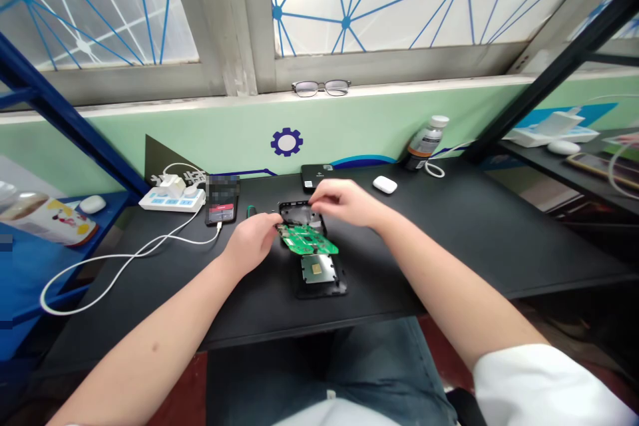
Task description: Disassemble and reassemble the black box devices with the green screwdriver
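A green circuit board [310, 240] lies tilted over the lower part of an opened black plastic casing [294, 212]. My left hand [252, 239] pinches the board's left corner, close to the casing's edge. At the casing's far right rim, my right hand [344, 203] has thumb and fingers closed on the edge; the exact contact is partly hidden. Nearer to me, a silver metal plate [327, 269] with a small gold square sits on a black cover [319, 291]. A green-and-black tool handle [251, 211] shows just beyond my left hand.
A black box-shaped device [315, 176] lies by the wall, with a white earbud case [385, 184] to its right. A bottle [426, 143] leans there. On the left are a charging phone [221, 200], a power strip [172, 199] and a looping white cable [130, 257].
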Demonstrator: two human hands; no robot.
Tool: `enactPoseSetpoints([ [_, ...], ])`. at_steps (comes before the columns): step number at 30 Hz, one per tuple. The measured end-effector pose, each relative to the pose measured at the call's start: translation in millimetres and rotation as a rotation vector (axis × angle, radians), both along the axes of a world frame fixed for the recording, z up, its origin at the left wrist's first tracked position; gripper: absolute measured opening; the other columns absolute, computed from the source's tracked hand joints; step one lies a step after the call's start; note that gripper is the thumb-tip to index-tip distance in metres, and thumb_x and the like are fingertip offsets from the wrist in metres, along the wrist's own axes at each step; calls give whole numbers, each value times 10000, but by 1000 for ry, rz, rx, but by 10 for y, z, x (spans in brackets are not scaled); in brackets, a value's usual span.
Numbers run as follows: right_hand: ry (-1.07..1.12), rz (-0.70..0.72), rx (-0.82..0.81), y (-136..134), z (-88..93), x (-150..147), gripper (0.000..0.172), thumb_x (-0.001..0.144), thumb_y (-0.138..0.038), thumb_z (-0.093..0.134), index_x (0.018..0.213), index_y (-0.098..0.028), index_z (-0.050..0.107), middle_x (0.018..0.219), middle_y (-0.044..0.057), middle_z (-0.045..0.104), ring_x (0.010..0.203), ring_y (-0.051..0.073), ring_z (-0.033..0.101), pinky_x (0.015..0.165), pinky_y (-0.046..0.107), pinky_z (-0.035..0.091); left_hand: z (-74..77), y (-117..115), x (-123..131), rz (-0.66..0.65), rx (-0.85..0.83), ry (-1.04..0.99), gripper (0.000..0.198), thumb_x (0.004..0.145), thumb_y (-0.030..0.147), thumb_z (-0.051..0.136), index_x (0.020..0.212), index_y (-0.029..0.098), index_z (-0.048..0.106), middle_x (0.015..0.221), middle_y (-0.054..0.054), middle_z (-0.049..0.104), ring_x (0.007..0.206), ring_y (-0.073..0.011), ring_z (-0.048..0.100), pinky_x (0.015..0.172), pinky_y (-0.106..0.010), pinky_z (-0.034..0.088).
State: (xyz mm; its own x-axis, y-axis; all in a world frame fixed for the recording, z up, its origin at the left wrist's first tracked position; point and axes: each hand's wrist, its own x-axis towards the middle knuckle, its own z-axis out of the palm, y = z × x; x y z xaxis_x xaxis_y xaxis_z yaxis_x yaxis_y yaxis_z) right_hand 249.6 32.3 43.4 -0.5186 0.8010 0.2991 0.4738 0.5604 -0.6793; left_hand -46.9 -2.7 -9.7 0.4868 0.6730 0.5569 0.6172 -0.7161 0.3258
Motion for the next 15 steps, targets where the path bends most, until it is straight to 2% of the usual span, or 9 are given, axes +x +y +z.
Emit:
enactPoseSetpoints([
  [2, -128, -282, 45, 150, -94, 265, 180, 890, -338, 749, 989, -188, 753, 982, 68, 721, 863, 198, 641, 818, 347, 515, 2, 8, -29, 51, 50, -48, 258, 1010, 214, 445, 1120, 221, 678, 980, -72, 796, 890, -217, 777, 834, -332, 618],
  [4, -264, -418, -3, 249, -218, 493, 340, 820, -359, 842, 1099, -192, 743, 1110, 92, 728, 929, 228, 658, 857, 372, 514, 15, 11, -48, 113, 75, -82, 216, 998, 229, 463, 1105, 224, 651, 961, -62, 793, 848, -210, 775, 791, -312, 608],
  [5, -308, -429, -61, 274, -276, 579, 382, 816, -359, 853, 1145, -206, 733, 1111, 83, 733, 908, 223, 660, 846, 367, 512, 22, 12, -53, 142, 75, -94, 197, 990, 236, 473, 1098, 228, 637, 940, -52, 789, 821, -205, 772, 768, -303, 600],
  [9, -369, -485, -149, 273, -382, 760, 206, 865, -227, 775, 1063, -198, 724, 940, 69, 726, 842, 215, 647, 779, 346, 470, 35, 24, -52, 215, 22, -124, 146, 964, 240, 496, 1077, 244, 589, 838, -13, 765, 730, -190, 758, 687, -276, 564],
  [12, -378, -577, -137, 260, -333, 805, 138, 836, -147, 762, 957, -173, 703, 872, 92, 686, 856, 240, 626, 757, 361, 432, 34, 39, -55, 200, 19, -121, 135, 957, 232, 500, 1067, 246, 578, 795, -2, 751, 691, -188, 749, 657, -272, 549],
  [15, -337, -650, -112, 243, -248, 763, 150, 842, -173, 774, 961, -178, 684, 952, 117, 687, 952, 271, 638, 789, 365, 448, 29, 49, -65, 145, 52, -86, 176, 945, 203, 493, 1079, 241, 601, 839, -17, 766, 718, -193, 762, 687, -277, 570],
])
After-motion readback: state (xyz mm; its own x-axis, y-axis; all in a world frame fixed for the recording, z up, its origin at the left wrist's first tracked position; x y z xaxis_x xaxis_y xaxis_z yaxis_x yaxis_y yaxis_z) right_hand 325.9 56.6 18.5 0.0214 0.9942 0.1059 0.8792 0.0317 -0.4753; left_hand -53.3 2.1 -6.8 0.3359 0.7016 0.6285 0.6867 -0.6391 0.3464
